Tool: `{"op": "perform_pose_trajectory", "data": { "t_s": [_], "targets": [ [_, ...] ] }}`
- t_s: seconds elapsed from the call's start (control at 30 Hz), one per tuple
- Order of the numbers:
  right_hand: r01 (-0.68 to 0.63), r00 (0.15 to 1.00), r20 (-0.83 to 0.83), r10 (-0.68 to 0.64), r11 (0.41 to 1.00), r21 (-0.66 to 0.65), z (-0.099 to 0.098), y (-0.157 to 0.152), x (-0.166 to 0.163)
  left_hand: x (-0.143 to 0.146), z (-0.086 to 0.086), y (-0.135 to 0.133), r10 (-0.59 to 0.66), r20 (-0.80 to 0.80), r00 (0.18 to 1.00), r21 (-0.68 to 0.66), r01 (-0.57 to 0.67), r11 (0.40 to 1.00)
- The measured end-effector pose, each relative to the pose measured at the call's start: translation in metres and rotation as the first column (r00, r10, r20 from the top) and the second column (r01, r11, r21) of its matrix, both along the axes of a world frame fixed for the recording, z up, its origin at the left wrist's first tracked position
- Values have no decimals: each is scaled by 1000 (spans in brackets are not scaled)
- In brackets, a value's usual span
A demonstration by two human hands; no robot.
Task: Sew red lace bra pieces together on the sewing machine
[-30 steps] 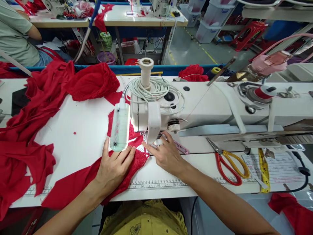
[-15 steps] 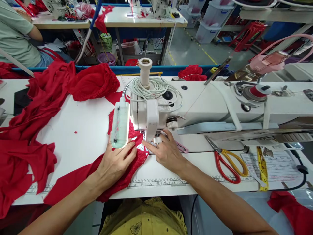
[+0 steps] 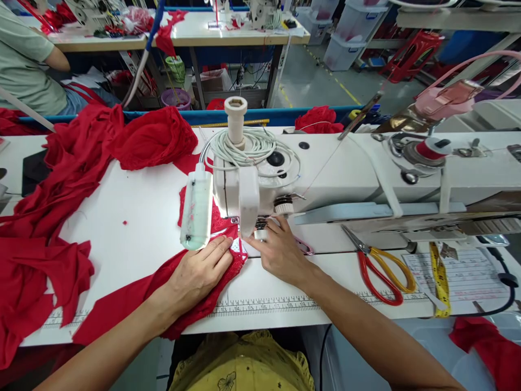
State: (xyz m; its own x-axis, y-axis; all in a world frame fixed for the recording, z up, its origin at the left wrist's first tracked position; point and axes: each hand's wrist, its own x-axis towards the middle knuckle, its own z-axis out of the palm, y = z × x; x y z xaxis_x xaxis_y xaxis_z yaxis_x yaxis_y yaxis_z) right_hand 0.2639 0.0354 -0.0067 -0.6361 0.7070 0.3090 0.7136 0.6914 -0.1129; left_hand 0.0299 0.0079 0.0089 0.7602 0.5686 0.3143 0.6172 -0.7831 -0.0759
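Note:
Red lace-edged fabric [image 3: 222, 279] lies under the head of a white sewing machine [image 3: 337, 163]. My left hand [image 3: 203, 269] rests flat on it, fingers stretched toward the needle area. Close to the presser foot is my right hand [image 3: 280, 250], its index finger pointing at the fabric's edge and its other fingers reaching up behind the machine head. Those fingertips are partly hidden, so I cannot make out whether they grip anything. A small lamp [image 3: 197, 209] hangs over the fabric, left of the needle. White patterned pieces show between my hands.
Scissors [image 3: 378, 266] with red and yellow handles lie right of my right hand, near a yellow tape measure [image 3: 439, 279] and a written sheet [image 3: 476, 277]. Red fabric [image 3: 77, 163] is heaped at left. Behind, a person in a green shirt [image 3: 24, 65] sits by another table [image 3: 175, 41].
My left hand has slid slightly right and forward over the fabric, its fingers now closer together. My right hand stays by the presser foot, shifted a little.

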Motion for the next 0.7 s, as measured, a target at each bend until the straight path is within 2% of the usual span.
{"op": "perform_pose_trajectory", "data": {
  "t_s": [0.1,0.27,0.4,0.7],
  "targets": [
    [-1,1000,-28,2,999,40,1,0,1,1,1,0,-3,-6,1000,25,3,1000],
    [-19,999,36,18,998,54,2,-4,-4,1,0,1,-5,-27,1000,50,6,999],
    [-1,997,75,-1,999,32,2,-6,-6,1,1,1,0,-5,1000,38,0,999],
    [15,999,45,-15,1000,0,1,-7,-4,1,0,2,5,51,999,-13,-4,1000]
  ]
}}
